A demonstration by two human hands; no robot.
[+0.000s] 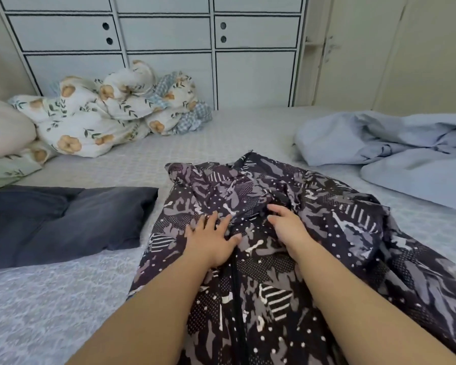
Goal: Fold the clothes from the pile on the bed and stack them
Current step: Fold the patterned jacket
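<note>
Garment: dark patterned jacket (287,233) w/ black zipper down the middle, spread on the bed (63,299), rumpled at its far end.
Left hand (212,239): flat on jacket just left of zipper, fingers straight & spread; grip wide, holding nothing.
Right hand (287,227): on jacket just right of zipper, fingers bent down into the folds (whether it pinches cloth, can't tell).
Left of jacket: dark folded item (63,222), near, not touching.
Beyond jacket, far left: floral bedding (103,119) bunched vs. cabinet (169,35).
Right of jacket: pale blue fabric (392,143), crumpled.
</note>
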